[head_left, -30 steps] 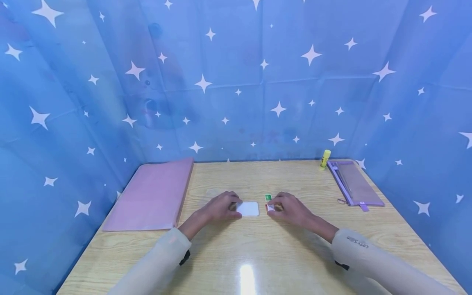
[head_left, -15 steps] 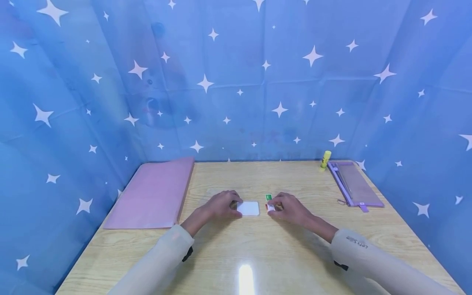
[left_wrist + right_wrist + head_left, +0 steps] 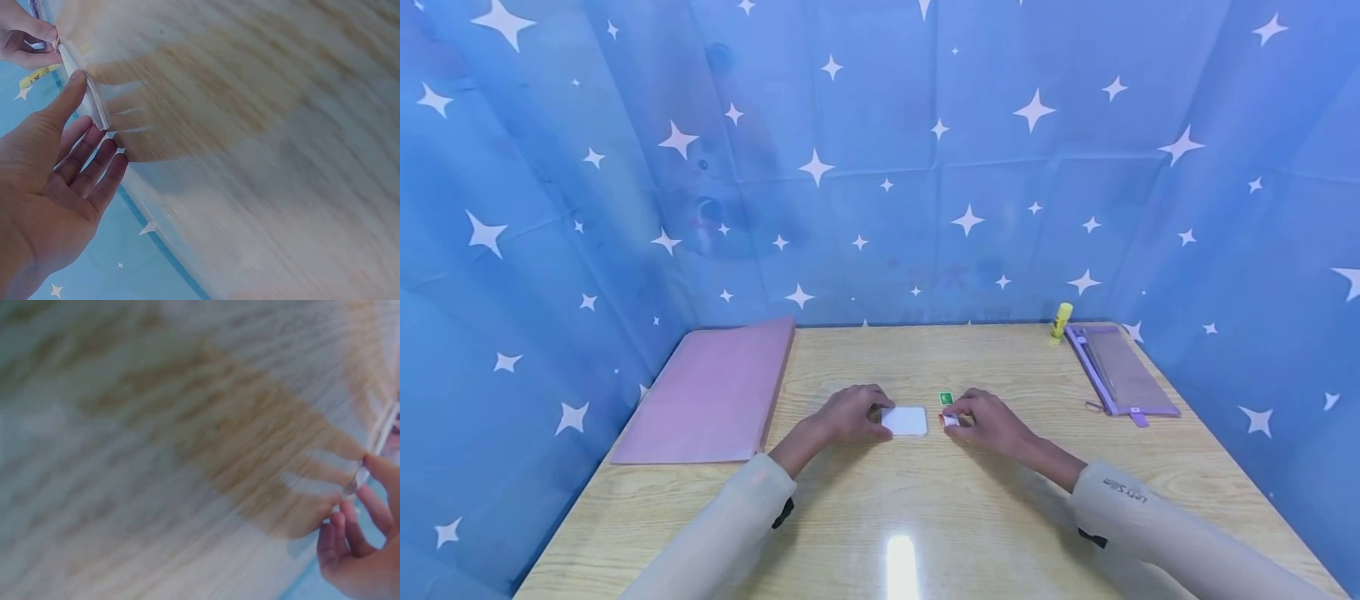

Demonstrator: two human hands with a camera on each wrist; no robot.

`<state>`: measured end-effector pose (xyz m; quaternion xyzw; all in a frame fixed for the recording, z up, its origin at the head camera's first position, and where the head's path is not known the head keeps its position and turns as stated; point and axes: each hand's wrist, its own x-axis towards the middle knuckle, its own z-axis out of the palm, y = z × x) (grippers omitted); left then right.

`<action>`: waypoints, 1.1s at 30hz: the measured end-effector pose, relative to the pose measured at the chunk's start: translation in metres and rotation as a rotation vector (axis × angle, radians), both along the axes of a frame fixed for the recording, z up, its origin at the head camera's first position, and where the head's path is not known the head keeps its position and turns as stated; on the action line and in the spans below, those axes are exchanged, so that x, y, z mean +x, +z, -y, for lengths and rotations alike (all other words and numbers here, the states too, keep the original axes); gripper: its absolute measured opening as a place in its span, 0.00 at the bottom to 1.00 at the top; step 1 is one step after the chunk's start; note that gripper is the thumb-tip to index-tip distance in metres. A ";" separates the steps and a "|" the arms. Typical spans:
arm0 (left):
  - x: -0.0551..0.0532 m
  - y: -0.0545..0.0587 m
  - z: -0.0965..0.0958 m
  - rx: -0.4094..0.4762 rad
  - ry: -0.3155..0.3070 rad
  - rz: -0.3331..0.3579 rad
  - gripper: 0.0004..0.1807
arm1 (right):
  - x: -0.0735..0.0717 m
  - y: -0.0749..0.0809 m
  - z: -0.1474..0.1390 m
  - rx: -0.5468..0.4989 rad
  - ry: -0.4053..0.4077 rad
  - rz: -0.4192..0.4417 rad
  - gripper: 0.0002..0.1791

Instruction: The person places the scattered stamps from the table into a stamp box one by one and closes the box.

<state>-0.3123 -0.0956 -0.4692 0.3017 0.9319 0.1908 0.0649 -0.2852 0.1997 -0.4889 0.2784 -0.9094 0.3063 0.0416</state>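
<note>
In the head view a white rectangular card stack [image 3: 908,421] with rounded corners lies flat at mid-table. My left hand [image 3: 854,414] holds its left end between thumb and fingers. The left wrist view shows the stack [image 3: 94,103] edge-on, thin and seemingly layered, with the thumb on top edge and fingers at the other. Just right of it, my right hand [image 3: 997,423] pinches a small red-and-white piece [image 3: 951,420], partly covered by the fingers. Touching or close behind this piece is a small green white-bordered piece [image 3: 946,398], like a stamp. Their exact kind is too small to tell.
A pink folder [image 3: 707,396] lies at the left of the wooden table [image 3: 850,517]. At the back right stand a yellow glue stick [image 3: 1062,322] and, lying beside it, a purple mesh zip pouch [image 3: 1123,371]. A blue starry curtain [image 3: 880,200] rises behind the table.
</note>
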 end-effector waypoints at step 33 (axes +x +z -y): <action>-0.002 0.004 -0.004 -0.044 0.009 -0.001 0.28 | 0.003 -0.004 0.003 -0.057 0.014 -0.014 0.13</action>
